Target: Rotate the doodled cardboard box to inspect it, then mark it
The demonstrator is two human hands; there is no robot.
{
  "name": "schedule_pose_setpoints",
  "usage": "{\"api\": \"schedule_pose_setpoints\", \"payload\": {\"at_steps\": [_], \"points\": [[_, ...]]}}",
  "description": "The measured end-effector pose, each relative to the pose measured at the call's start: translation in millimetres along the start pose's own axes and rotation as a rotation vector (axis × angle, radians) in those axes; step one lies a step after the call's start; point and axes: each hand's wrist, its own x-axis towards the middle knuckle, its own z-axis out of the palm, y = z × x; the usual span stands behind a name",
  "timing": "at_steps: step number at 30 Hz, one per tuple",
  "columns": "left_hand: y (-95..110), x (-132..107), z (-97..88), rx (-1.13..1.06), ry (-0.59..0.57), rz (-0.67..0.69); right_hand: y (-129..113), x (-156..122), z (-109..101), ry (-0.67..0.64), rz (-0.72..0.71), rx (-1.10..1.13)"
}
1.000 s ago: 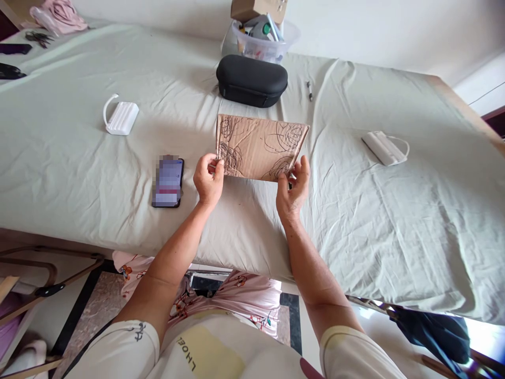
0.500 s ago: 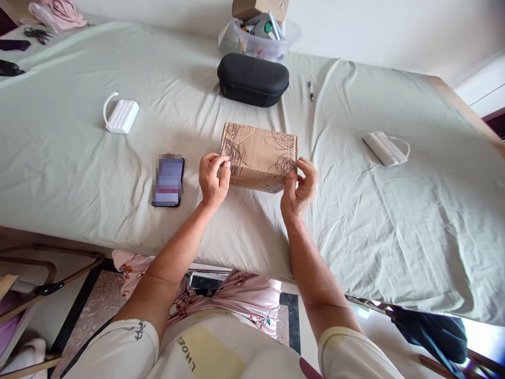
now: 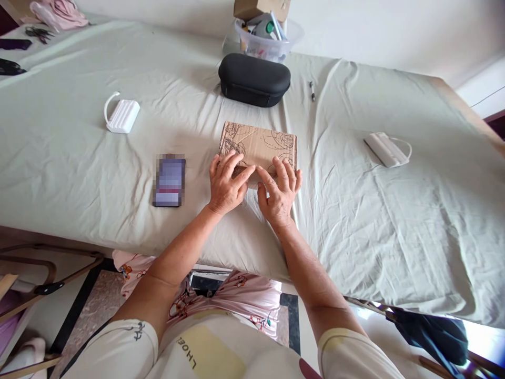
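A piece of brown cardboard (image 3: 262, 143) with black scribbles lies folded flat on the pale green sheet (image 3: 79, 158) covering the table. My left hand (image 3: 226, 181) rests open on its near left part, fingers spread and pressing down. My right hand (image 3: 279, 188) lies open beside it on the near right part, fingers stretched flat over the fold. The two hands almost touch at the thumbs.
A phone (image 3: 169, 180) lies left of my hands. A white power bank (image 3: 122, 116) sits farther left, another white device (image 3: 386, 149) to the right. Behind the cardboard are a black case (image 3: 254, 80), a pen (image 3: 312, 90) and a plastic tub (image 3: 265, 46) of supplies.
The cardboard was held up by its two ends, then folded over toward me. Now it lies flat and both hands have let go and press on top.
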Motion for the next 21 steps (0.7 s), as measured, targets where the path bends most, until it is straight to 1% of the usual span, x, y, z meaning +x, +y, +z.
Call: {"api": "schedule_pose_setpoints", "payload": {"at_steps": [2, 5, 10, 13, 15, 18, 21], "points": [[-2.9, 0.2, 1.4, 0.022, 0.033, 0.010, 7.2, 0.8, -0.8, 0.033, -0.016, 0.006], [-12.5, 0.6, 4.7, 0.050, 0.116, 0.033, 21.1, 3.8, -2.8, 0.114, -0.021, 0.039], [-33.3, 3.3, 8.0, 0.030, 0.219, 0.006, 37.3, 9.2, -8.0, 0.233, 0.050, 0.083], [-40.9, 4.9, 8.3, -0.035, 0.291, -0.036, 38.2, 10.6, -10.5, 0.288, 0.129, 0.150], [-42.9, 5.6, 8.2, -0.065, 0.321, -0.070, 36.7, 11.3, -11.2, 0.298, 0.190, 0.203], [-43.0, 6.5, 7.3, -0.090, 0.321, -0.100, 34.7, 12.5, -9.9, 0.299, 0.258, 0.263], [-42.4, 7.3, 6.4, -0.098, 0.333, -0.094, 35.2, 13.8, -6.7, 0.327, 0.288, 0.301]]}}
